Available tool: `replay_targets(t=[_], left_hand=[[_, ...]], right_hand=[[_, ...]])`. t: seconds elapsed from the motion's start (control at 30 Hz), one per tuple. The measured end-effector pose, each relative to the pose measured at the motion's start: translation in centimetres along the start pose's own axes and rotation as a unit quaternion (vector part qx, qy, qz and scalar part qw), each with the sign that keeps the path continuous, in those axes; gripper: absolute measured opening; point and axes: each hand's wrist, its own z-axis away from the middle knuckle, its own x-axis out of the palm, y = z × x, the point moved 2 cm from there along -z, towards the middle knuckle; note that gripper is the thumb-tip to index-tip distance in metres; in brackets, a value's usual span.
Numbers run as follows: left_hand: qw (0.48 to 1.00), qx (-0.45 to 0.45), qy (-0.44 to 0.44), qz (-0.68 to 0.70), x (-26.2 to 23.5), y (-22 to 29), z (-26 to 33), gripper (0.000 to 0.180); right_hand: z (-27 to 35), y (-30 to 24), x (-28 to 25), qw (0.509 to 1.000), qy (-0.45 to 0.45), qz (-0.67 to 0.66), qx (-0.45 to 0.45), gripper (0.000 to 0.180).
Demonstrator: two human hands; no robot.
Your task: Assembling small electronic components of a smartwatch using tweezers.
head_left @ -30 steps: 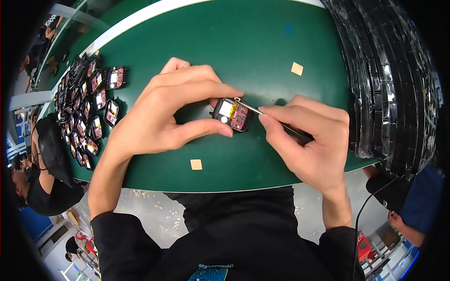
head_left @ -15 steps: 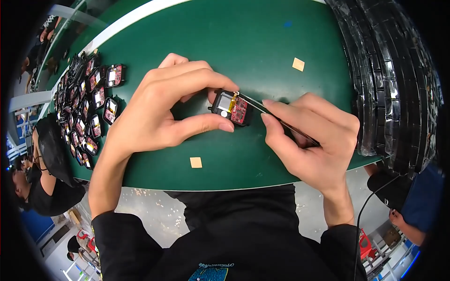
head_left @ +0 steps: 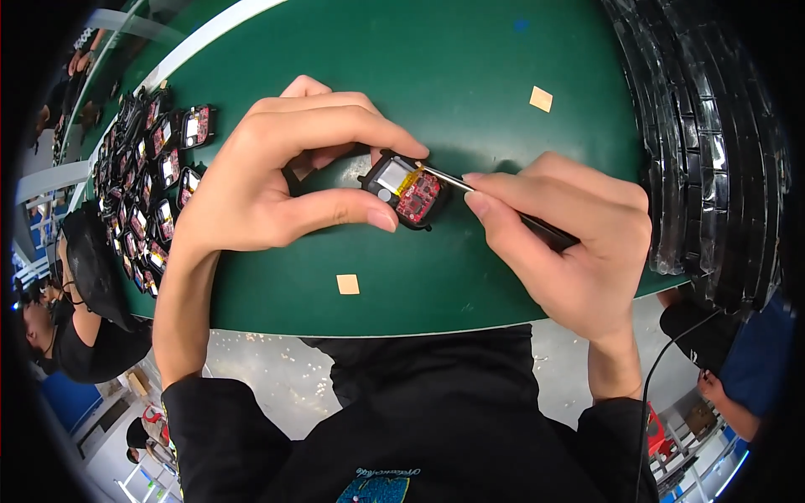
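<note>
Between the thumb and fingers of my left hand (head_left: 293, 168) is a small black device housing (head_left: 406, 220), its inside facing up. It shows a red circuit board (head_left: 418, 196), a silver battery (head_left: 392, 177) and yellow tape (head_left: 408, 182). My right hand (head_left: 570, 230) pinches a pair of metal tweezers (head_left: 449, 179). Their tips touch or almost touch the housing's upper edge, close to the end of the yellow tape. Exactly what lies between the tips is too small to make out.
Many similar open devices (head_left: 170, 168) are heaped at the table's left. Stacks of black plastic trays (head_left: 671, 151) line its right side. Two small beige squares, one far (head_left: 541, 99) and one near (head_left: 347, 284), lie on the green table (head_left: 453, 59). Other people sit on both sides.
The housing has tilted clockwise and shifted slightly left in my left hand. The tweezers' tips, seen apart before, now look closed together at the housing's upper edge.
</note>
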Motion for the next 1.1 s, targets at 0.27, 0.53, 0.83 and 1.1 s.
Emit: replay_targets(t=[0.27,0.53,0.83,1.1], left_hand=[[0.999,0.030,-0.002,-0.020,0.09,-0.24,-0.09,0.066],[1.000,0.019,-0.001,-0.021,0.10,0.30,-0.55,0.061],[0.997,0.066,0.004,-0.032,0.34,0.23,-0.33,0.055],[0.998,0.058,0.011,-0.013,0.06,0.38,-0.47,0.053]], right_hand=[[-0.04,0.14,-0.08,1.000,-0.014,-0.011,0.011,0.015],[-0.13,0.28,0.16,1.000,-0.010,-0.009,-0.009,0.016],[0.41,0.13,0.53,1.000,0.001,-0.008,0.007,0.017],[0.16,-0.05,0.20,1.000,-0.001,-0.016,-0.006,0.015]])
